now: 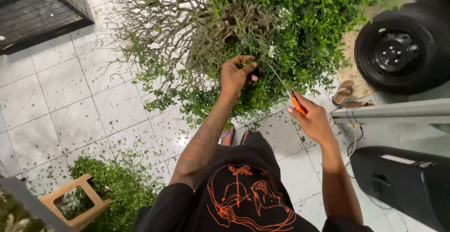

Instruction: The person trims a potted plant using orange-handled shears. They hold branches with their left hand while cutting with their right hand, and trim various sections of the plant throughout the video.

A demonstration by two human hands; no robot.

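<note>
A large bushy plant [262, 30] with small green leaves and bare grey twigs on its left side fills the top middle of the head view. My left hand [236, 75] reaches into the foliage and pinches a sprig between its fingers. My right hand [313, 119] grips orange-handled pruning shears [291, 96], whose thin blades point up and left into the leaves beside my left hand. My black shirt with an orange drawing [243, 199] shows below.
Cut leaves litter the white tiled floor [70, 105]. A pile of green clippings [117, 185] lies beside a wooden stool [75, 204] at lower left. A car tyre [401, 49], sandals [344, 91] and a black box [403, 180] stand on the right; a metal cage [42, 7] at upper left.
</note>
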